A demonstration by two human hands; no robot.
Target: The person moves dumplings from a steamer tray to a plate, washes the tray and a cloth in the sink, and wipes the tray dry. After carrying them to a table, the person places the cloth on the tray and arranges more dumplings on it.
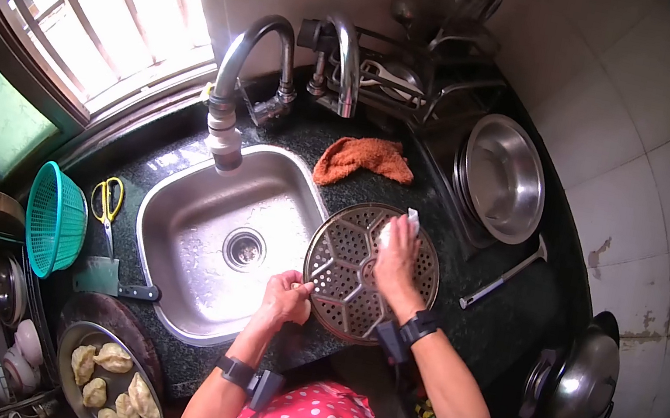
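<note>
A round metal steamer plate (334, 249) with many holes lies on the dark counter, its left edge at the sink's right rim. At the plate's lower left edge, my left hand (287, 297) is closed on the rim. My right hand (398, 268) presses on the plate's upper right part, fingers over a white piece of tissue or cloth (413, 217), mostly hidden under them. Just behind the plate, an orange cloth (365, 161) lies crumpled.
The steel sink (182, 223) sits left under two curved taps (270, 25). Further left are a green basket (54, 220), yellow-handled scissors (107, 202), a cleaver (100, 276) and a pan of dumplings (93, 412). Steel bowls (506, 180) and a peeler-like tool (505, 275) are right.
</note>
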